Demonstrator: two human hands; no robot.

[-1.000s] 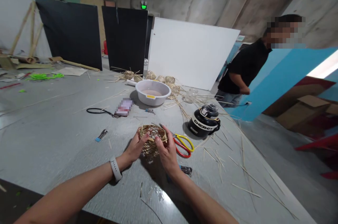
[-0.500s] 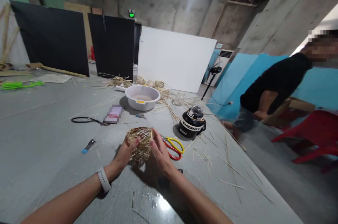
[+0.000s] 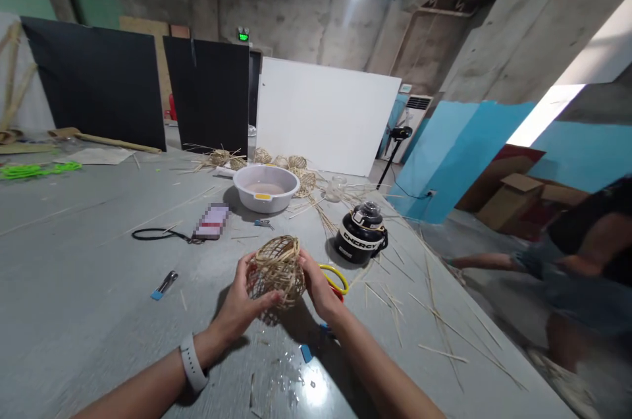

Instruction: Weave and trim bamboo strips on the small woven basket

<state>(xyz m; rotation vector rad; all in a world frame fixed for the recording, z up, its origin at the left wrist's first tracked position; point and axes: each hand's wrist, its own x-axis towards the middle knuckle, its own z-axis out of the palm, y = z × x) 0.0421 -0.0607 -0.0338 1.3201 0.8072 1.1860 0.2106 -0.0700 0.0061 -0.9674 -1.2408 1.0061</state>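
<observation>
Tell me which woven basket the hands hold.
The nearest basket, between the left hand and right hand; the other baskets sit behind and beside the pale basin.

Both my arms reach forward from the bottom of the view, bare along the forearms, slanting in toward each other. My left forearm (image 3: 148,381) rises rightward to a wrist (image 3: 207,341) wearing a pale band (image 3: 193,363). My left hand (image 3: 236,307) is curved in a hold, its fingers bent forward and partly hidden, the thumb (image 3: 269,300) stretched across the near side, pointing right. My right forearm (image 3: 378,360) slants up and leftward, running nearly straight into the hand. My right hand (image 3: 317,284) grips too, fingertips up and leftward, palm turned inward, facing my left across a gap.
</observation>
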